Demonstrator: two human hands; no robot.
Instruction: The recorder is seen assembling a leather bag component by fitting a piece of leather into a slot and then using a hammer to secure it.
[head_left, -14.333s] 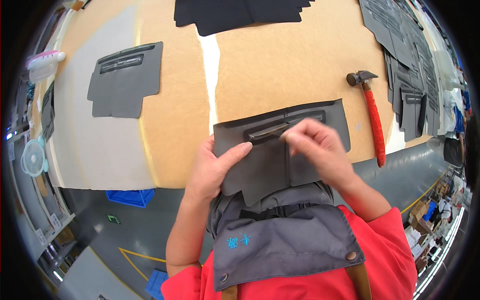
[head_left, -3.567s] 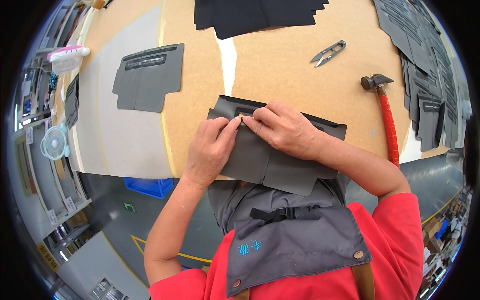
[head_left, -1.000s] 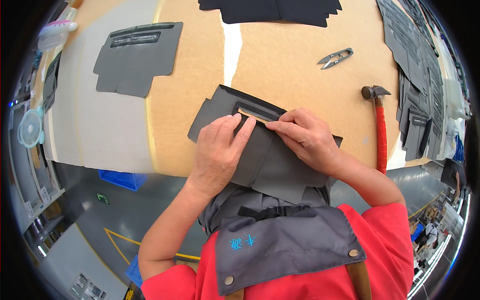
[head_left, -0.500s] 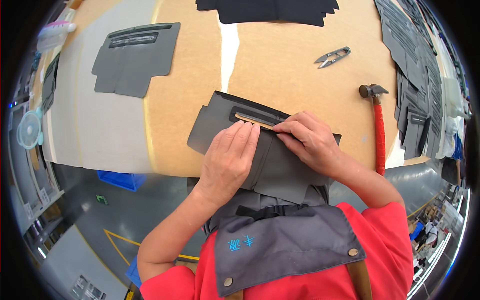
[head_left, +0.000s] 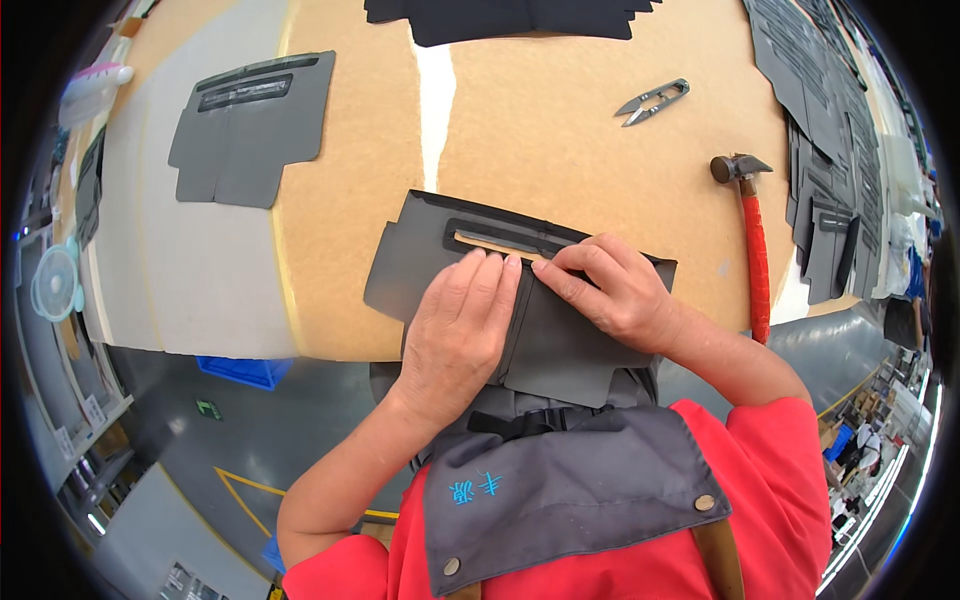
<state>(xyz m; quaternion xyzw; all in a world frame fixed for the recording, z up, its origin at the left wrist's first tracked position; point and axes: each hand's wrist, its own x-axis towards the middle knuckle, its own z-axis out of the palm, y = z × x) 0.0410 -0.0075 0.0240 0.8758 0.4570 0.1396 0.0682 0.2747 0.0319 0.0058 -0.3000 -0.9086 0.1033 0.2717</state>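
Observation:
A dark grey cut panel [head_left: 565, 345] with notched corners lies at the table's near edge, partly overhanging toward my lap. Near its far side runs a long slot framed by a black border [head_left: 452, 233], and tan table surface shows through the gap. My left hand [head_left: 462, 315] rests on the panel, fingers stretched out side by side, their tips at the slot's lower edge. Just right of them, my right hand [head_left: 618, 295] is closed, thumb and forefinger pinching the material at the same edge. The fingers cover the slot's right end.
A similar grey panel [head_left: 250, 135] lies at the back left. Thread snips [head_left: 652, 102] and a red-handled hammer [head_left: 756, 250] lie to the right, beside a heap of grey pieces [head_left: 820, 130]. Black pieces [head_left: 510, 18] sit at the far edge. A blue crate [head_left: 243, 371] stands below the table.
My right hand's fingertips have slid left along the slot's lower edge, closer to the left hand. The left hand stays at the slot. The view has shifted slightly.

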